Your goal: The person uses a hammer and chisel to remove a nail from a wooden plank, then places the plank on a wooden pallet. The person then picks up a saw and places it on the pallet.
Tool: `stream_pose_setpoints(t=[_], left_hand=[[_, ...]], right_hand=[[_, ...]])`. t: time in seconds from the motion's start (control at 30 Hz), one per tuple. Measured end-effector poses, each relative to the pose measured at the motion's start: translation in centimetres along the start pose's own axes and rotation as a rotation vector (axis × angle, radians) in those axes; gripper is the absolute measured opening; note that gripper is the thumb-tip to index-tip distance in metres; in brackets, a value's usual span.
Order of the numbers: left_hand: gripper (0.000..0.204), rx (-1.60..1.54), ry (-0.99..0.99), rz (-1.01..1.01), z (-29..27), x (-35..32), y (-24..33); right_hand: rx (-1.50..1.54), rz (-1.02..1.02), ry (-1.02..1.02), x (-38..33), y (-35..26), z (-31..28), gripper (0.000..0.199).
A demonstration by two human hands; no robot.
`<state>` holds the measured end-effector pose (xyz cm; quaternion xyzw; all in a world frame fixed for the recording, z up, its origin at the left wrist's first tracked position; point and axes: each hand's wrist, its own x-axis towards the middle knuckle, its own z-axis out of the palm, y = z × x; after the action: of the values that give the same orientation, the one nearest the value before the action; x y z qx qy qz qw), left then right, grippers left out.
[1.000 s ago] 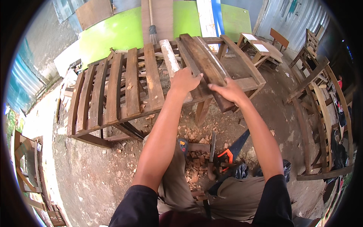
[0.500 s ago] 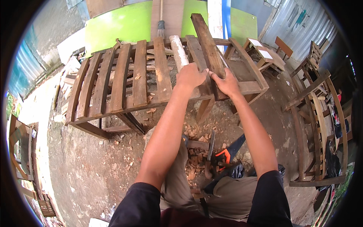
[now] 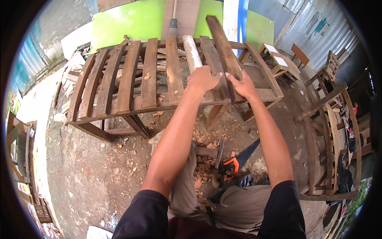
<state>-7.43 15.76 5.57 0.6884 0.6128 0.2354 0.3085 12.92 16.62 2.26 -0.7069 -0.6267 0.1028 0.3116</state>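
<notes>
hands at slatted wooden frame's near edge (image 3: 175, 101), left hand (image 3: 203, 79) closed on a slat, right hand (image 3: 243, 85) gripping loose tilted plank (image 3: 223, 47), bare dirt ground (image 3: 95, 167) below

Bright, even daylight, soft shadows — sharp centre, edges bent, black rim.

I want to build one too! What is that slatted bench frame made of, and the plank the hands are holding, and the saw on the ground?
The slatted frame looks like bare, weathered wood: brown grain, no paint. The plank under the right hand and left hand looks like the same rough wood, only darker. The saw seems to have a dark metal blade and an orange handle, probably plastic.
</notes>
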Motion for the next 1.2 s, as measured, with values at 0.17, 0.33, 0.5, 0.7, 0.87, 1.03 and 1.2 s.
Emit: stream_pose_setpoints(t=[0.17,0.33,0.5,0.7,0.87,1.03,1.2], left_hand=[[0.058,0.040,0.024,0.054,0.9,0.5,0.1],[0.060,0.036,0.025,0.060,1.0,0.2,0.1],[0.061,0.048,0.014,0.084,1.7,0.7,0.3],[0.061,0.044,0.023,0.055,1.6,0.7,-0.2],[0.059,0.070,-0.067,0.042,1.1,0.5,0.0],[0.058,-0.014,-0.103,0.133,-1.3,0.0,-1.6],[0.058,0.031,-0.151,0.166,-1.4,-0.1,-3.4]], right_hand=[[0.032,0.023,-0.172,0.8,0.0,-0.3,0.097],[0.064,0.090,-0.285,1.2,-1.3,-1.9,0.097],[0.123,0.086,-0.272,1.3,-1.3,-2.3,0.107],[-0.155,0.005,-0.263,1.0,-1.2,-0.9,0.100],[-0.284,-0.007,-0.432,1.3,-1.8,-1.4,0.098],[-0.144,0.055,-0.348,-0.7,-1.0,-0.6,0.103],[0.082,0.084,-0.162,-4.1,0.3,-0.5,0.108]])
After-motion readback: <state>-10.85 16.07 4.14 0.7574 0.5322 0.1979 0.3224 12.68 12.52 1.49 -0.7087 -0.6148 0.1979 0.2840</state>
